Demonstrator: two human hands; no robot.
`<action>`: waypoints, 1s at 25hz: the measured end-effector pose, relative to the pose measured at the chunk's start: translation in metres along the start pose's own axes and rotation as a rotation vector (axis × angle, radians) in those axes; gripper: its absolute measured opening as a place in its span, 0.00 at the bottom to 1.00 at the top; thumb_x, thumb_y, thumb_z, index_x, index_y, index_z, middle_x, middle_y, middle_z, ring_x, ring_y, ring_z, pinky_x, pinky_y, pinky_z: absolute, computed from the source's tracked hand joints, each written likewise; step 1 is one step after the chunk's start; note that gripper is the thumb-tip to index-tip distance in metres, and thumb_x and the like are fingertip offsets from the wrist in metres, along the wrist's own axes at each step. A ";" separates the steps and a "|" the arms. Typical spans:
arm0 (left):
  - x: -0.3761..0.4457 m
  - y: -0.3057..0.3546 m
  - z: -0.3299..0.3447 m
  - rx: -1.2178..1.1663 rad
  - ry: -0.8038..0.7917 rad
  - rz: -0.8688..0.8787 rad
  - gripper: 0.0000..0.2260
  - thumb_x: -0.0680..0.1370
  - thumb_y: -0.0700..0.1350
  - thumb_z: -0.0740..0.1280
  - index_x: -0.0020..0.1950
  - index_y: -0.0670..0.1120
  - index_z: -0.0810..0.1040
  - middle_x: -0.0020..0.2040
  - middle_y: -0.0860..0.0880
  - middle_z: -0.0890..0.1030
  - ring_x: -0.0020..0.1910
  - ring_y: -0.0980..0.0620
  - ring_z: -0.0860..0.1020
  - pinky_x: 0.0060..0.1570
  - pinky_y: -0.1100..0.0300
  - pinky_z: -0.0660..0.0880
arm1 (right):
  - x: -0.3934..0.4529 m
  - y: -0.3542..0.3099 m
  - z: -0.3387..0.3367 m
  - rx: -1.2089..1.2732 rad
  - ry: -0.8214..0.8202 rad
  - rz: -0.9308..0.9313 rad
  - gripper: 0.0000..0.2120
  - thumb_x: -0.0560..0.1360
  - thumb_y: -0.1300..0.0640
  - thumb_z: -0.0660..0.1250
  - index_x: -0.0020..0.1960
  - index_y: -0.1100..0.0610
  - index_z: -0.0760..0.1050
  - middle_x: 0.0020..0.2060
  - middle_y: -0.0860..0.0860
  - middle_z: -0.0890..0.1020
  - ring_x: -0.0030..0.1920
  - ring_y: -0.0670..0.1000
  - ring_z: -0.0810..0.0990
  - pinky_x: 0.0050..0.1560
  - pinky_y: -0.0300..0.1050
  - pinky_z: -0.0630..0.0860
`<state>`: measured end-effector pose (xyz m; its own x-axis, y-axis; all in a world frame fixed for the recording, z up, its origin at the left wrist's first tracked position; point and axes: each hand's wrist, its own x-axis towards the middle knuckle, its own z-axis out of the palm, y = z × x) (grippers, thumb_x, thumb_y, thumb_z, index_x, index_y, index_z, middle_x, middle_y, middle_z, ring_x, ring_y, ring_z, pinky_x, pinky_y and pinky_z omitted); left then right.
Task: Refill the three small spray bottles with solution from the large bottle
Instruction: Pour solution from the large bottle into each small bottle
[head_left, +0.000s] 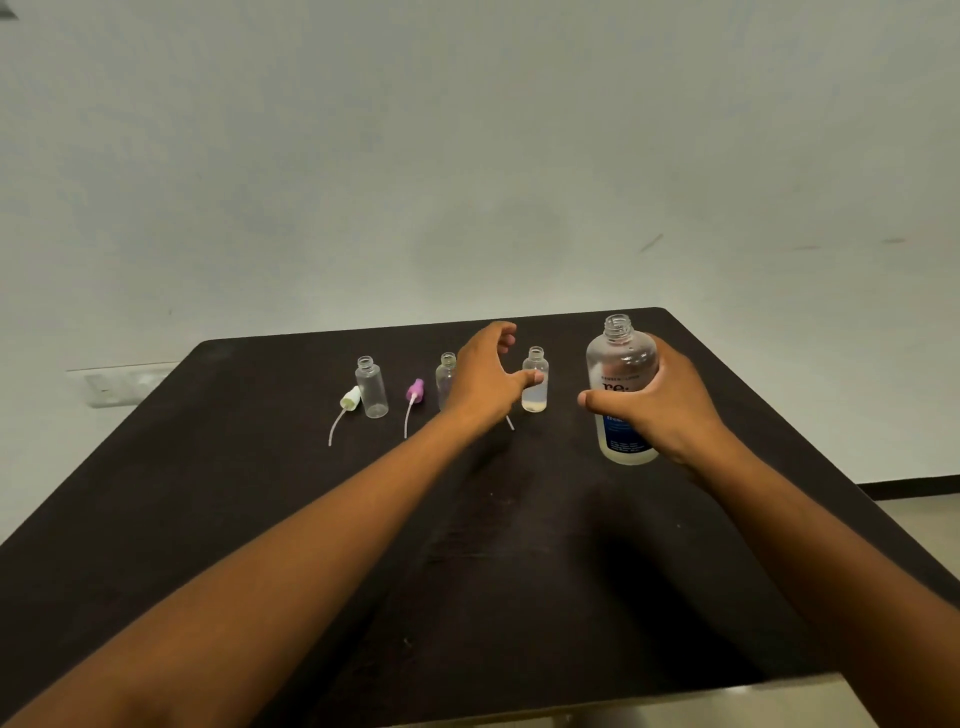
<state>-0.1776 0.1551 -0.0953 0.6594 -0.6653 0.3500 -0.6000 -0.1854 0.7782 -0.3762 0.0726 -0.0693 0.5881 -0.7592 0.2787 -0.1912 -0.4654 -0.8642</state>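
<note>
Three small clear bottles stand uncapped in a row on the dark table (519, 545): the left one (372, 387), the middle one (445, 378) partly hidden behind my left hand, and the right one (535, 380) with a little liquid at its bottom. My left hand (485, 376) is open, its fingers spread just left of the right bottle, thumb near its side. My right hand (657, 402) grips the large clear bottle (621, 387), uncapped and upright, with a blue and white label.
Two spray caps with dip tubes lie on the table: a pale green one (350, 399) beside the left bottle and a pink one (414, 391) beside the middle bottle. A third tube tip (510, 422) shows under my left wrist. A wall rises behind the table's far edge.
</note>
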 end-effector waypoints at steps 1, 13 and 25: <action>-0.004 0.000 -0.011 -0.002 0.025 0.026 0.30 0.70 0.46 0.81 0.70 0.46 0.74 0.63 0.51 0.80 0.60 0.54 0.77 0.61 0.59 0.76 | -0.003 -0.005 0.002 -0.004 -0.005 -0.004 0.33 0.65 0.57 0.82 0.67 0.51 0.74 0.57 0.48 0.82 0.57 0.52 0.82 0.60 0.49 0.78; -0.010 -0.052 -0.061 -0.030 0.061 -0.180 0.38 0.71 0.50 0.80 0.77 0.46 0.67 0.72 0.47 0.74 0.70 0.49 0.73 0.69 0.52 0.73 | -0.003 -0.034 0.056 0.075 -0.077 -0.030 0.34 0.61 0.49 0.83 0.64 0.47 0.75 0.56 0.46 0.84 0.57 0.49 0.83 0.57 0.46 0.79; -0.004 -0.062 -0.045 -0.048 0.013 -0.173 0.17 0.74 0.44 0.78 0.61 0.47 0.81 0.53 0.51 0.83 0.52 0.54 0.82 0.45 0.67 0.75 | 0.014 -0.024 0.070 0.053 -0.108 -0.041 0.32 0.64 0.54 0.83 0.65 0.48 0.74 0.54 0.45 0.82 0.54 0.45 0.81 0.51 0.38 0.76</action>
<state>-0.1227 0.2018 -0.1219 0.7572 -0.6168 0.2150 -0.4546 -0.2611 0.8516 -0.3085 0.1053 -0.0746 0.6763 -0.6853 0.2701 -0.1250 -0.4681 -0.8748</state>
